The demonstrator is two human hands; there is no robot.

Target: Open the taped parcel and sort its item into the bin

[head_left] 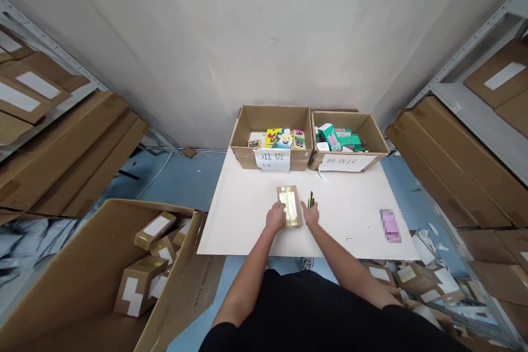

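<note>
A small brown parcel (pixel 289 203) with a shiny taped top lies on the white table (pixel 247 214) in front of me. My left hand (pixel 275 215) rests on its left near side, fingers curled against it. My right hand (pixel 311 213) sits at the parcel's right side and grips a black and yellow tool (pixel 311 199), probably a cutter, that points away from me.
Two open cardboard boxes stand at the table's far edge: the left box (pixel 271 137) holds colourful packs, the right box (pixel 348 140) holds green packs. A large carton (pixel 103 275) of small parcels is at my lower left. Shelves of cartons line both sides. A blurred pink item (pixel 390 225) lies at the right.
</note>
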